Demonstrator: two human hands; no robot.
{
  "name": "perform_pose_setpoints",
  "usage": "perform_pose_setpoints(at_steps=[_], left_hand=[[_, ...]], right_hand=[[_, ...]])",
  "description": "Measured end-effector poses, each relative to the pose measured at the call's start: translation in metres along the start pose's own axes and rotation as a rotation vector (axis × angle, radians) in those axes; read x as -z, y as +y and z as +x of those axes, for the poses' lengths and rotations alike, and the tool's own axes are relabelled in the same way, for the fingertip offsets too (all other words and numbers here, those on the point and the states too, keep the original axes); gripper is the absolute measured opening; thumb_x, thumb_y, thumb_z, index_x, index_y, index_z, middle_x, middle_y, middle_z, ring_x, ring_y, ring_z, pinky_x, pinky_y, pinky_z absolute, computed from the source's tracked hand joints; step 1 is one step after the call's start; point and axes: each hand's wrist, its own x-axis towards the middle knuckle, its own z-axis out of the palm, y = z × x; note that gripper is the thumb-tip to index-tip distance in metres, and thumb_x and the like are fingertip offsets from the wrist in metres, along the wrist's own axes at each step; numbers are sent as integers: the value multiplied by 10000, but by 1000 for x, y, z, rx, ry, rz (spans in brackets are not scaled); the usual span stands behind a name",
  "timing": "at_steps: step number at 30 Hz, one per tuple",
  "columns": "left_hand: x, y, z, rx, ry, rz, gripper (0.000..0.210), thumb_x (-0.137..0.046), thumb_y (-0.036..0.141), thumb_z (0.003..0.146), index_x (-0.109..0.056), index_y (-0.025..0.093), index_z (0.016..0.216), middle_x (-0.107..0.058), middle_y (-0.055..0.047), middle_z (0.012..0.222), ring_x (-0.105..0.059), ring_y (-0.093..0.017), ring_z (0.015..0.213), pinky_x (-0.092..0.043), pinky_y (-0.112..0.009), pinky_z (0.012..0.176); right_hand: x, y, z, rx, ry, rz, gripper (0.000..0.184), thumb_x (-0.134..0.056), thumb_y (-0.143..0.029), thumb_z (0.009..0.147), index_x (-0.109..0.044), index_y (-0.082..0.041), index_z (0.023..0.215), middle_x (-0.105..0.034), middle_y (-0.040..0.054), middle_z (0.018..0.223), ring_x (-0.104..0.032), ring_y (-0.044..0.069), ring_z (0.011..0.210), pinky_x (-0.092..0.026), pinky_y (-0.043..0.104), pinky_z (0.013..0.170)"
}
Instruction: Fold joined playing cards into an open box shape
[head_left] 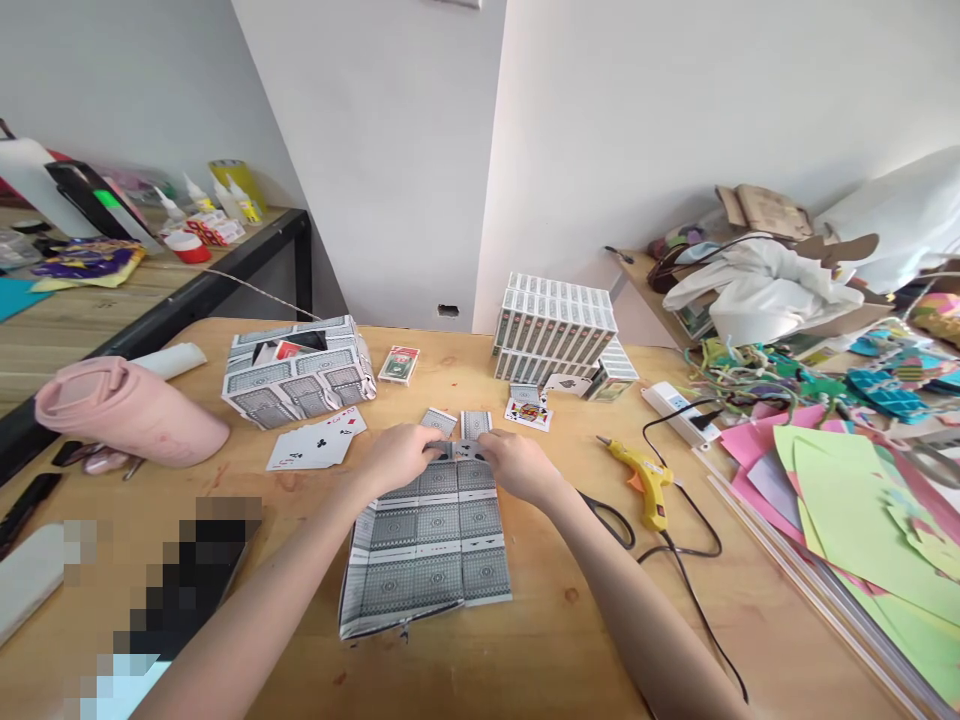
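On the table before me lies a panel made of joined playing cards [435, 525], grey patterned backs up, its left and near sides raised like low walls. At its far edge my left hand [401, 458] and my right hand [519, 463] pinch a playing card [468, 449] between them, black pips showing. Fingertips of both hands are partly hidden. Just beyond, two flaps of card [475, 424] point away from me. Left of my left hand, loose playing cards [319, 445] are fanned out face up. A face card [528, 413] lies past my right hand.
A card-covered box [300, 370] stands at the back left beside a card pack [399, 364]. Stacked card packs [555, 325] rise at the back right. A yellow glue gun [646, 485] with its cord lies right, near coloured paper [862, 520]. A pink roll [131, 410] sits left.
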Motion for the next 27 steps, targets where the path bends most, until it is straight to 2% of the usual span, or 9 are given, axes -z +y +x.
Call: perform_pose_setpoints(at_steps=[7, 12, 19, 27], left_hand=[[10, 14, -4, 57, -115, 242, 212, -487, 318, 813, -664, 337, 928, -709, 20, 861, -630, -209, 782, -356, -260, 592], [6, 17, -3, 17, -157, 390, 138, -511, 320, 812, -618, 282, 891, -693, 15, 875, -633, -201, 811, -386, -265, 612], [-3, 14, -1, -37, -135, 442, 74, -512, 248, 807, -567, 215, 843, -674, -44, 921, -628, -231, 852, -416, -296, 647], [-6, 13, -1, -76, -141, 453, 94, -490, 231, 816, -562, 202, 870, -666, -60, 949, -624, -246, 890, -433, -318, 675]], right_hand=[[3, -5, 4, 85, -81, -135, 244, -376, -108, 818, -560, -196, 953, -619, 65, 953, -598, 200, 859, -378, 257, 624], [4, -1, 11, 155, -130, -138, 267, -389, -88, 807, -569, -200, 969, -622, 63, 956, -591, 193, 881, -388, 250, 657], [-3, 2, 25, 215, -101, -43, 223, -384, -101, 837, -596, -167, 868, -630, 67, 913, -579, 181, 868, -371, 244, 660], [-8, -9, 28, 238, -65, 70, 189, -424, -102, 831, -589, -161, 902, -629, 71, 944, -575, 163, 862, -361, 225, 633]])
